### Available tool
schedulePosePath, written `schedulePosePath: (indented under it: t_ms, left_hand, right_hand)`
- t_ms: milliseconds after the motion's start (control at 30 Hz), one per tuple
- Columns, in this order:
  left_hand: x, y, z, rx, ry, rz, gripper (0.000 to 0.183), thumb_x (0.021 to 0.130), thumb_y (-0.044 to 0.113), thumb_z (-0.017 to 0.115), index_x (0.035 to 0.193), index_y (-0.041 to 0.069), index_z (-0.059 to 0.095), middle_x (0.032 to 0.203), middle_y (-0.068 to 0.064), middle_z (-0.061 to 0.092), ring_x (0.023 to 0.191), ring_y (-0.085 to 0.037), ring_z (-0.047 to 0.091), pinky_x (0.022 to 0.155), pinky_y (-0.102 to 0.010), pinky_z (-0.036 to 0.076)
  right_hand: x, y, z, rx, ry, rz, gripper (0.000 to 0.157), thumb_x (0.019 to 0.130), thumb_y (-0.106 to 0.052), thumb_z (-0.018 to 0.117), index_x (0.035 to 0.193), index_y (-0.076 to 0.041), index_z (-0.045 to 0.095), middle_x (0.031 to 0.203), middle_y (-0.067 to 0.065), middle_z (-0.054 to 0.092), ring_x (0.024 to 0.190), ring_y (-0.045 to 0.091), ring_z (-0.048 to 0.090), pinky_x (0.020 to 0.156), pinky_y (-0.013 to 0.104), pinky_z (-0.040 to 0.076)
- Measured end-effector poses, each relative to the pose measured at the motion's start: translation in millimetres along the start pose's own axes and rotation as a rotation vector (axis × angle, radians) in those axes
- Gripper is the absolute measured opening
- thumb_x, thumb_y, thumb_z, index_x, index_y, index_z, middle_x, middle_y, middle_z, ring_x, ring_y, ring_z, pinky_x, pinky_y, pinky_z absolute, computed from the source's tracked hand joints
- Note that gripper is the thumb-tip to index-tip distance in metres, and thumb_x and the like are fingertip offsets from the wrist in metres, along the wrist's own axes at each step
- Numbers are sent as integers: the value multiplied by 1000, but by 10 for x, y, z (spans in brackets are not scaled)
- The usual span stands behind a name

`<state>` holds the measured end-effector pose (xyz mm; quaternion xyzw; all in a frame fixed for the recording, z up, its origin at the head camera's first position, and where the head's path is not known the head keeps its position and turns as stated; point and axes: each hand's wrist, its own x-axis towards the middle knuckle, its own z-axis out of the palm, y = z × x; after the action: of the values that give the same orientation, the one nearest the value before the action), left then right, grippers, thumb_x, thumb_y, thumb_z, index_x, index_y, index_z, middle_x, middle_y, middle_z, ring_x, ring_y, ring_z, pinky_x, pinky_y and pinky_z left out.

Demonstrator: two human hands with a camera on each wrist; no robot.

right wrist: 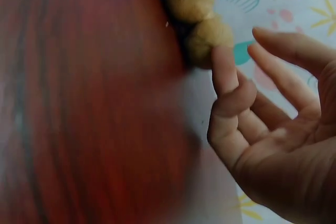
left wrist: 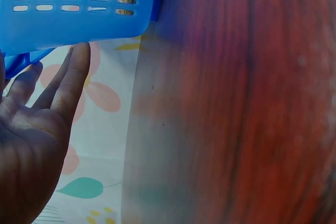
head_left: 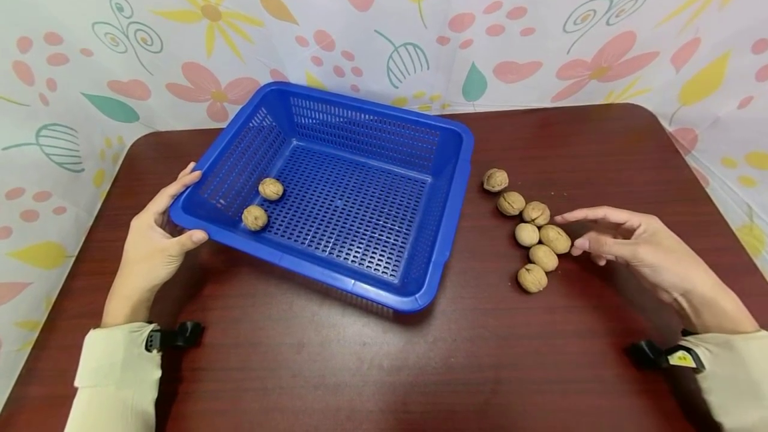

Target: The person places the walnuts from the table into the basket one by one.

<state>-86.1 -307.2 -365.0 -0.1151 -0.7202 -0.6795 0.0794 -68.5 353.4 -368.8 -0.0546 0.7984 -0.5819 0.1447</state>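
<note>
Inside a blue plastic basket [head_left: 360,292], two walnuts [head_left: 255,218] lie by its left wall. My left hand [head_left: 150,245] holds the basket's near left corner, thumb at the front rim and fingers along the left side. Seen from the left wrist, long fingers [left wrist: 73,80] reach up to the basket's rim. To the right of the basket, several walnuts [head_left: 543,258] lie in a loose cluster on the table. My right hand [head_left: 642,252] is beside them, thumb and forefinger apart near the rightmost walnut [head_left: 555,239]. In the right wrist view, a fingertip overlaps a walnut [right wrist: 207,38].
The dark red-brown wooden table [head_left: 384,365] has rounded far corners. Behind it hangs a white cloth [head_left: 384,32] printed with flowers and leaves. Black wrist cameras [head_left: 648,355] are strapped at both pale sleeves [head_left: 117,365].
</note>
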Motion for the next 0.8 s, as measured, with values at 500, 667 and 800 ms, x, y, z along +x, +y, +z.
schedulePosePath:
  t_ms: [500, 667, 800]
  left_hand:
    - [-8, -5, -7, -16, -8, 4, 79, 80, 4, 90, 150, 0, 54, 169, -8, 39, 146, -12, 48, 107, -12, 47]
    - [-1, -5, -9, -5, -6, 3, 78, 80, 4, 89, 150, 1, 55, 169, -8, 39, 145, -11, 50, 105, -12, 48]
    - [-2, -5, -8, -5, -6, 1, 78, 81, 4, 89, 150, 1, 54, 169, -8, 39, 144, -11, 50, 105, -12, 49]
  right_hand:
    - [72, 36, -20, -94, -173, -103, 43, 98, 12, 60, 139, 0, 62, 87, 3, 78, 74, 16, 65, 55, 38, 46]
    - [104, 101, -20, -63, -245, -136, 47, 99, 15, 55, 142, -3, 60, 82, 4, 74, 72, 17, 65, 54, 37, 46]
    - [121, 105, 4, -75, -257, -148, 47, 99, 14, 56, 142, -3, 60, 81, 4, 73, 77, 15, 69, 54, 36, 47]
